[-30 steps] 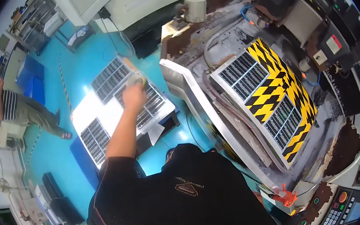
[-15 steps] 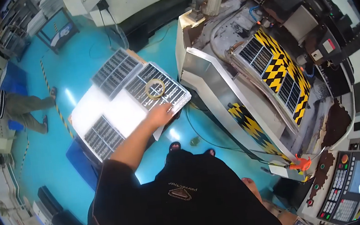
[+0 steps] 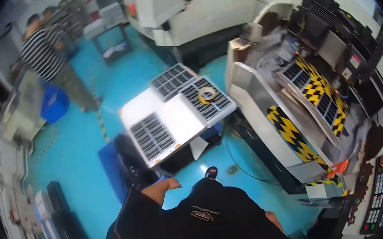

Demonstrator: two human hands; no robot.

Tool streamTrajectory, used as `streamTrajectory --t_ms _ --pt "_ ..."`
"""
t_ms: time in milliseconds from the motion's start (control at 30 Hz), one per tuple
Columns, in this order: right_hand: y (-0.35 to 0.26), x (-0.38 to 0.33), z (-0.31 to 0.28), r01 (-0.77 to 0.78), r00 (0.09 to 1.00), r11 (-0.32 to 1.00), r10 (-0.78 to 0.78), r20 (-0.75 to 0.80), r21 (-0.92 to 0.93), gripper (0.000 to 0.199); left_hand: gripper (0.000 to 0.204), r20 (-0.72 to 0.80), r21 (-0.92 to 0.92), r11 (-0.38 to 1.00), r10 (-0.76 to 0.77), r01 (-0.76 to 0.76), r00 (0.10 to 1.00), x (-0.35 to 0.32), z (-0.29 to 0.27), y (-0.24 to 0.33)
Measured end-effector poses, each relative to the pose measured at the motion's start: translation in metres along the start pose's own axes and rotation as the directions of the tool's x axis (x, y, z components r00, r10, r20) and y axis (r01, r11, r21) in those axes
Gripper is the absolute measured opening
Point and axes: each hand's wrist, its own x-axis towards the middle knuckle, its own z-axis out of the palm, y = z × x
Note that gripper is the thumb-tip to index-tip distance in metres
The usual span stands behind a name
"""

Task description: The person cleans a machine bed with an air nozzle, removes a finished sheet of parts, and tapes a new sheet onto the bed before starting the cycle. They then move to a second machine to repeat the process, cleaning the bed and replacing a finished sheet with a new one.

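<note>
Left hand (image 3: 169, 184) hangs empty, fingers loosely curled, just below the white table (image 3: 179, 116) and clear of it. Right hand is out of view. On the table, beyond the hand, lie three gridded trays (the nearest one (image 3: 152, 135) closest), with a tape roll (image 3: 207, 94) on the farther tray.
</note>
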Motion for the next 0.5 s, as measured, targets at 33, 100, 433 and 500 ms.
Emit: streamTrajectory --t_ms 33,100,433,500 --pt "0.006 -0.006 0.004 0.014 0.999 1.0 -0.015 0.028 0.01 0.044 0.054 -0.087 0.123 0.986 0.125 -0.114 0.988 -0.01 0.009 -0.018" --pt "0.026 -0.01 0.018 0.033 0.997 0.999 -0.035 0.073 0.019 0.045 0.052 -0.126 0.037 0.998 0.057 -0.053 0.99 -0.03 0.035 -0.041" --pt "0.181 0.009 0.092 0.09 0.936 0.986 -0.035 0.35 -0.143 0.041 0.043 0.383 -0.715 0.636 0.009 0.29 0.924 -0.12 0.171 -0.063" --pt "0.198 0.001 0.104 0.129 0.91 0.983 -0.063 0.409 -0.134 0.04 0.038 0.364 -0.72 0.644 0.034 0.258 0.931 -0.123 0.162 -0.075"
